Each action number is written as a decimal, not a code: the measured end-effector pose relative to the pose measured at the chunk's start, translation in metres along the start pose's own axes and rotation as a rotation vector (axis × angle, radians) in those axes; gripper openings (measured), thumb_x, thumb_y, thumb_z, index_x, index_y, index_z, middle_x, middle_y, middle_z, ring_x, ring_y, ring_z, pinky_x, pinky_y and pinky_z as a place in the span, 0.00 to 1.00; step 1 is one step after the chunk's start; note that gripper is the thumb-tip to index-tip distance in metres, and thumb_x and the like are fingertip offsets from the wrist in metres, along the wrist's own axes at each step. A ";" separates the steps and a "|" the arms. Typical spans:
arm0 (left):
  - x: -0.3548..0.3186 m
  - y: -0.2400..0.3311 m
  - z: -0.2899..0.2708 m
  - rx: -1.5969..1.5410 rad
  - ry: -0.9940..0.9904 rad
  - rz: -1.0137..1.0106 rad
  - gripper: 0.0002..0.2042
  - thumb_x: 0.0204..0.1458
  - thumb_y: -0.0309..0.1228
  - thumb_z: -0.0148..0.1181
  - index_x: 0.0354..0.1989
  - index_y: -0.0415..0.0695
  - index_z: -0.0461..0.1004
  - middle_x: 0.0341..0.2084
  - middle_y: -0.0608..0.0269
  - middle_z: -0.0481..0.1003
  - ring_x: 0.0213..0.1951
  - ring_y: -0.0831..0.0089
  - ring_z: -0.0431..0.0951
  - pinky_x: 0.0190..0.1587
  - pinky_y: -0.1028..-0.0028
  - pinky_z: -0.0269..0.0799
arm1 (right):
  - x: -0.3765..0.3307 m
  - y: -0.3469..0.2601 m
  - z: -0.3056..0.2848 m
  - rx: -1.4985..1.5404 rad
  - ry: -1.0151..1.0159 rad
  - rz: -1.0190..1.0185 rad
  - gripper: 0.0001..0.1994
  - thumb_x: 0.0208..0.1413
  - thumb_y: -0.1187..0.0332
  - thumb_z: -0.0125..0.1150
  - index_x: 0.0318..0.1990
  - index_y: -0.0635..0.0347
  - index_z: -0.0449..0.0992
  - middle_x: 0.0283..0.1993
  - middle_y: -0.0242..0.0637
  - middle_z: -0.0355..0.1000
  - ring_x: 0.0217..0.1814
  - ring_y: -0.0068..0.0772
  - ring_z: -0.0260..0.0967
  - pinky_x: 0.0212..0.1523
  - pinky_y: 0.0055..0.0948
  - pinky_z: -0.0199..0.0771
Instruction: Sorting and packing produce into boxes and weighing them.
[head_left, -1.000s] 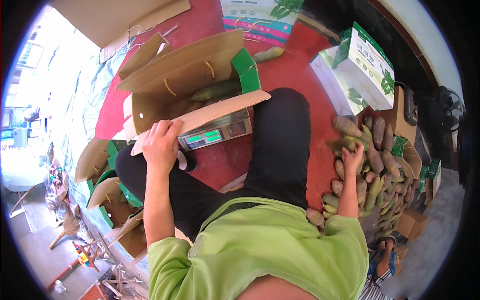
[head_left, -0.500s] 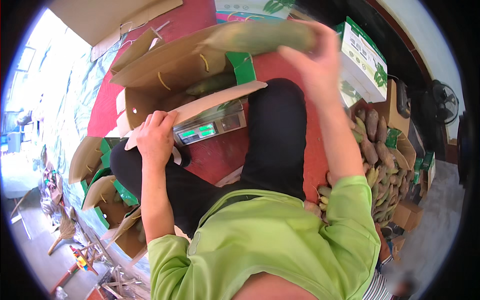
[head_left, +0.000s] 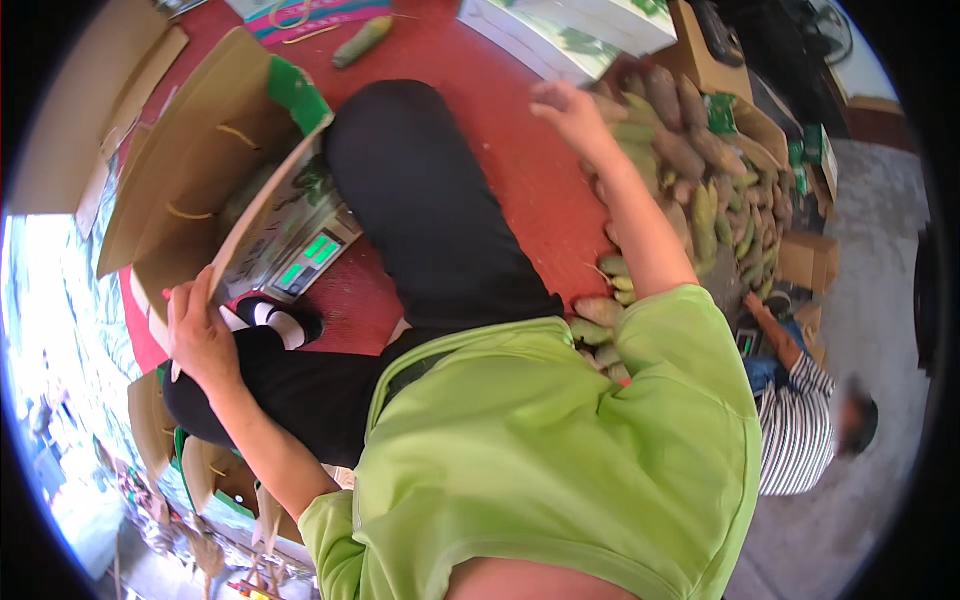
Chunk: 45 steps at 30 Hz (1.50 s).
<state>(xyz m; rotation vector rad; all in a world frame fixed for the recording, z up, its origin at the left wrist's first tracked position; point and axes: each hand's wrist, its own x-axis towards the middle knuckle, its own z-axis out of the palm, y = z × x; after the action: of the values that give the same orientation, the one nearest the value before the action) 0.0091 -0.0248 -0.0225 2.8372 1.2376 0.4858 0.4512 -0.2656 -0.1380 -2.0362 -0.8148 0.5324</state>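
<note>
The left hand (head_left: 200, 335) is clasped on the near end of the right flap (head_left: 258, 217) of an open box (head_left: 160, 170), its fingers bent over the cardboard edge. The right hand (head_left: 568, 112) is empty: it hangs above the red floor (head_left: 525, 215), fingers loosely curled and closed on nothing, just left of the root pile (head_left: 680, 150). The roots there, brownish-purple and green, lie heaped at the right; one loose root (head_left: 362, 42) lies apart on the floor, far side. The flap hides most of the box's inside, so I cannot tell how many roots are in it.

A scale (head_left: 318, 248) with a lit green display shows just right of the flap, beyond the knee's left side; whether the box rests fully on it is unclear.

The step in hand looks like loading and weighing, at a point between two roots. Another pick would call for the right hand to open around one root at the pile's near edge, with the left keeping the flap out of the way. A co-worker (head_left: 797, 440) in stripes sits at the right.
</note>
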 end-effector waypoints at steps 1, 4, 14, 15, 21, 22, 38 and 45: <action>0.001 0.003 0.001 0.002 -0.003 -0.029 0.19 0.45 0.16 0.53 0.44 0.50 0.78 0.34 0.63 0.74 0.40 0.61 0.75 0.43 0.67 0.71 | -0.020 0.034 -0.012 -0.110 0.012 0.091 0.15 0.48 0.69 0.66 0.44 0.59 0.75 0.40 0.38 0.77 0.39 0.30 0.73 0.41 0.32 0.75; 0.002 0.002 0.002 0.051 -0.022 0.004 0.17 0.48 0.19 0.54 0.45 0.52 0.78 0.36 0.66 0.74 0.39 0.64 0.76 0.39 0.68 0.72 | -0.095 0.134 -0.039 -0.418 -0.035 0.168 0.14 0.48 0.70 0.64 0.43 0.61 0.75 0.39 0.45 0.74 0.41 0.38 0.73 0.43 0.33 0.73; -0.003 0.004 0.008 0.043 0.010 0.002 0.18 0.49 0.19 0.53 0.46 0.52 0.78 0.38 0.63 0.75 0.41 0.63 0.76 0.43 0.67 0.70 | -0.305 0.273 -0.029 -0.660 -0.509 0.828 0.14 0.44 0.66 0.63 0.39 0.61 0.76 0.38 0.46 0.76 0.43 0.42 0.75 0.45 0.40 0.73; -0.002 0.003 0.009 0.041 0.001 0.011 0.18 0.49 0.19 0.53 0.46 0.52 0.78 0.38 0.63 0.75 0.41 0.63 0.76 0.43 0.67 0.70 | -0.319 0.266 -0.023 -0.654 -0.510 0.840 0.14 0.44 0.66 0.63 0.39 0.61 0.76 0.38 0.46 0.76 0.43 0.42 0.75 0.45 0.40 0.73; -0.005 -0.002 0.013 0.037 0.010 -0.019 0.17 0.50 0.19 0.53 0.47 0.50 0.78 0.39 0.62 0.75 0.43 0.62 0.76 0.43 0.67 0.71 | -0.314 0.200 0.013 -0.891 -0.683 0.818 0.31 0.49 0.63 0.60 0.63 0.48 0.61 0.69 0.39 0.56 0.68 0.44 0.56 0.57 0.44 0.67; -0.004 -0.003 0.016 0.018 -0.002 -0.015 0.17 0.51 0.19 0.53 0.47 0.50 0.78 0.39 0.62 0.75 0.43 0.61 0.76 0.44 0.67 0.71 | -0.324 0.205 0.015 -0.892 -0.677 0.821 0.31 0.49 0.63 0.60 0.63 0.48 0.61 0.69 0.39 0.56 0.68 0.44 0.56 0.57 0.44 0.67; -0.002 0.005 0.016 0.090 0.061 0.027 0.20 0.44 0.16 0.53 0.44 0.52 0.79 0.37 0.62 0.76 0.47 0.57 0.76 0.50 0.65 0.70 | -0.347 0.235 0.044 -1.266 -0.921 0.310 0.14 0.58 0.64 0.48 0.49 0.44 0.74 0.57 0.26 0.66 0.62 0.30 0.59 0.51 0.44 0.61; -0.002 0.010 0.007 0.103 0.108 0.042 0.21 0.38 0.17 0.55 0.43 0.50 0.78 0.34 0.64 0.74 0.39 0.62 0.75 0.42 0.66 0.72 | -0.343 0.236 0.031 -1.164 -0.912 0.326 0.13 0.57 0.67 0.47 0.50 0.50 0.68 0.51 0.34 0.71 0.56 0.39 0.67 0.50 0.44 0.69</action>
<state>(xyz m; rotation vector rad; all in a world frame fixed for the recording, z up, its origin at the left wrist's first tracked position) 0.0172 -0.0322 -0.0284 2.9646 1.2578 0.6012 0.2752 -0.5928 -0.3295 -3.0240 -1.5774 1.4876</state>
